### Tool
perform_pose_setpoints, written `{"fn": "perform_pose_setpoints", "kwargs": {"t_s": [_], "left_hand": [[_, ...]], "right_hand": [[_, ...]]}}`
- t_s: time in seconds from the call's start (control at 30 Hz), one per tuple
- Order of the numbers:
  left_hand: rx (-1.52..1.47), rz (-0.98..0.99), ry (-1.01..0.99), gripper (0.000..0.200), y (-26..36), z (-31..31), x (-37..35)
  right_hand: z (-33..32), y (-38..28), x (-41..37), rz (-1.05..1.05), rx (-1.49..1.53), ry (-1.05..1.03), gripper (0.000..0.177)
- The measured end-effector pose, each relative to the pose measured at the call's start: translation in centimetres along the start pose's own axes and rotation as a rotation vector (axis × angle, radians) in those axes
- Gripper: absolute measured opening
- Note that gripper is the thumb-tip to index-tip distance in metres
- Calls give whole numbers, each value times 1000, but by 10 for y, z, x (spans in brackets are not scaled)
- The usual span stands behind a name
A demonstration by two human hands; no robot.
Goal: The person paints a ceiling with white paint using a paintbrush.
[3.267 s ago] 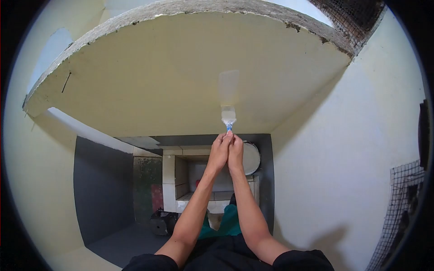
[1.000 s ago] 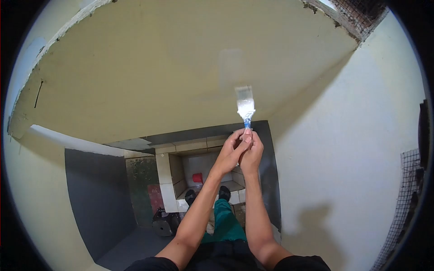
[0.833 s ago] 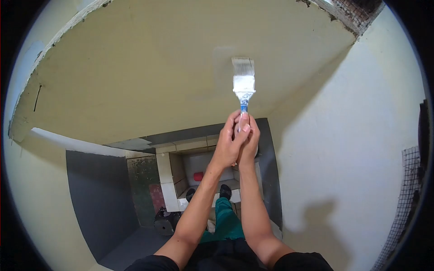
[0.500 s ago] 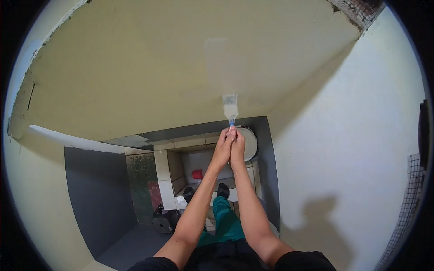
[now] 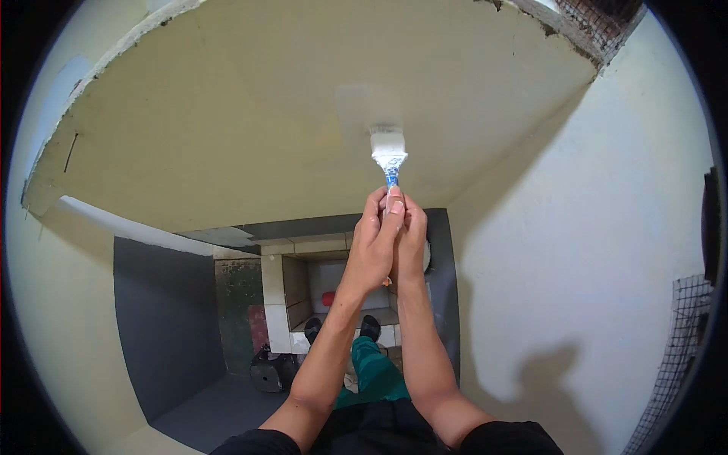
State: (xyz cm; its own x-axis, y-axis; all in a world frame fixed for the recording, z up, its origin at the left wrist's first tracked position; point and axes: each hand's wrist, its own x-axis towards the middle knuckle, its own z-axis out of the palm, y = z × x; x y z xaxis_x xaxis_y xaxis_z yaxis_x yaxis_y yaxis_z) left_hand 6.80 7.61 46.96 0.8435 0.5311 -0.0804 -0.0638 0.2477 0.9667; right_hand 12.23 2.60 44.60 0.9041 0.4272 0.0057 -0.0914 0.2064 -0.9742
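Note:
A flat paintbrush (image 5: 388, 145) with white paint on its bristles and a blue-marked neck points up against the cream wall (image 5: 227, 136). My left hand (image 5: 369, 246) is closed round its handle, the thumb lying along it. Pressed against the left from the other side, my right hand (image 5: 411, 239) also has its fingers wrapped round the handle. The bristle tips touch the wall at the lower part of a paler, wet-looking patch (image 5: 351, 106). Most of the handle is hidden by my fingers.
Below is a tiled basin (image 5: 273, 277) with a red container (image 5: 328, 299) in it. A round bucket (image 5: 428, 256) is mostly hidden behind my right hand. A black stool-like object (image 5: 271, 371) stands left of my feet. Wire mesh (image 5: 686, 318) edges the right wall.
Both hands have risen together with the paintbrush, so its bristles are now higher on the wall. The bucket, plainer to see before, is now largely covered by my right hand.

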Motion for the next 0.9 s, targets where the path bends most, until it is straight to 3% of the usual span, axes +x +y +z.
{"fn": "perform_pose_setpoints", "kwargs": {"t_s": [0.27, 0.43, 0.67, 0.8, 0.9], "left_hand": [[-5, 198, -25, 53, 52, 9, -28], [60, 151, 93, 54, 8, -8, 0], [167, -61, 193, 49, -86, -32, -6], [172, -147, 190, 48, -95, -46, 1], [130, -81, 202, 49, -32, -37, 0]], "right_hand": [[21, -69, -22, -83, -43, -21, 38], [20, 12, 13, -154, -44, -37, 39], [-16, 125, -4, 30, -348, 21, 48], [-7, 136, -2, 54, -483, 69, 50], [17, 73, 3, -41, -467, 30, 49]]}}
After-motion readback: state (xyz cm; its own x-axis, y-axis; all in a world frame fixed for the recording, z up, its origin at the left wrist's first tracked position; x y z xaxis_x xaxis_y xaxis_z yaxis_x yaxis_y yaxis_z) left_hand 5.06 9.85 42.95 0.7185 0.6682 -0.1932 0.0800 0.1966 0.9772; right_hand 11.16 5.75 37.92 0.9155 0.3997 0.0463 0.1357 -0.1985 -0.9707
